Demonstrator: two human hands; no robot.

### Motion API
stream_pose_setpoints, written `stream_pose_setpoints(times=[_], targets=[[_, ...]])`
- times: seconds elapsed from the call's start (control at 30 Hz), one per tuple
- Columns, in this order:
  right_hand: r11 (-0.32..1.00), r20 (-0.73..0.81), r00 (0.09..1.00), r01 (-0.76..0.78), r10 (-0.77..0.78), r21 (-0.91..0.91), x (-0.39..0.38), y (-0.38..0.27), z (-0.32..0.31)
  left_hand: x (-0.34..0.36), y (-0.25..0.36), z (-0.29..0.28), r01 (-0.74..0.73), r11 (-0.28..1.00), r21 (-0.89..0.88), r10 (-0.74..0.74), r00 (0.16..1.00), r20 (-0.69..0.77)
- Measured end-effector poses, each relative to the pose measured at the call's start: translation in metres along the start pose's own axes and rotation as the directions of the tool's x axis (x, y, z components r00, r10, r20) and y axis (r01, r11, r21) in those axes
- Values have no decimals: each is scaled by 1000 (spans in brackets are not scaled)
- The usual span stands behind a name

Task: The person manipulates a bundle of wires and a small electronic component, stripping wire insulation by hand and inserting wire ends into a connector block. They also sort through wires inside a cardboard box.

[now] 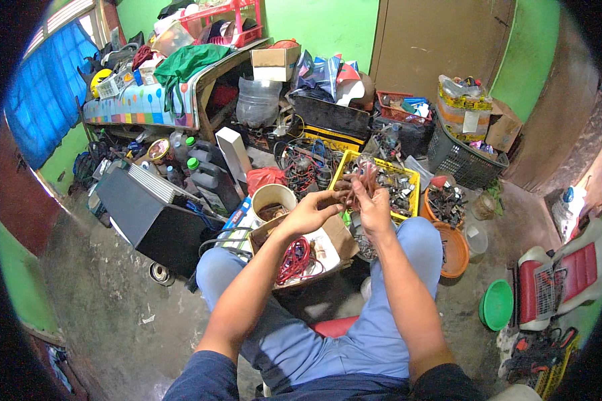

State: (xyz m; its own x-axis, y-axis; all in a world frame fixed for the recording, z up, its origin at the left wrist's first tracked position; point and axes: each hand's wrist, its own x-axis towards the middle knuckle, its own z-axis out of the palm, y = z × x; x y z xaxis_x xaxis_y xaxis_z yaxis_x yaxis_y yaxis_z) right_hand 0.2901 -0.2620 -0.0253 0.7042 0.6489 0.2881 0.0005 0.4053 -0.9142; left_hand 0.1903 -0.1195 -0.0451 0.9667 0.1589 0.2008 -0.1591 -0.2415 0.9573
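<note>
Both my hands meet above the near edge of a yellow crate filled with small metal parts. My right hand is closed, thumb up, round a small clear, reddish thing that looks like thin plastic; its kind is not plain. My left hand reaches in from the left with its darkened fingertips bent against the right hand's fingers. Whatever its fingers pinch is hidden. Below the hands, between my knees, stands an open cardboard box with a coil of red wire in it.
A white bucket and a red plastic bag stand left of the crate. Orange bowls sit by my right knee. A black cabinet leans at the left, and a grey basket stands at the back right.
</note>
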Motion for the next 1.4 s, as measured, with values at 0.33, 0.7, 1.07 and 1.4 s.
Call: stream_pose_setpoints(times=[0.33, 0.7, 1.07, 1.4], targets=[[945, -53, 992, -90, 112, 314, -1, 3, -6, -8, 16, 8, 40, 965, 260, -41, 999, -2], [914, 51, 997, -31, 57, -405, 9, -2, -27, -12, 28, -21, -168, 876, 452, 208, 977, -42], [860, 347, 934, 108, 84, -499, 4, 22, -29, -16, 48, -25, -73, 891, 447, 201, 948, -245], [873, 406, 846, -131, 345, -469, -2, 19, -31, -12, 37, -16, -210, 925, 316, 278, 942, -188]])
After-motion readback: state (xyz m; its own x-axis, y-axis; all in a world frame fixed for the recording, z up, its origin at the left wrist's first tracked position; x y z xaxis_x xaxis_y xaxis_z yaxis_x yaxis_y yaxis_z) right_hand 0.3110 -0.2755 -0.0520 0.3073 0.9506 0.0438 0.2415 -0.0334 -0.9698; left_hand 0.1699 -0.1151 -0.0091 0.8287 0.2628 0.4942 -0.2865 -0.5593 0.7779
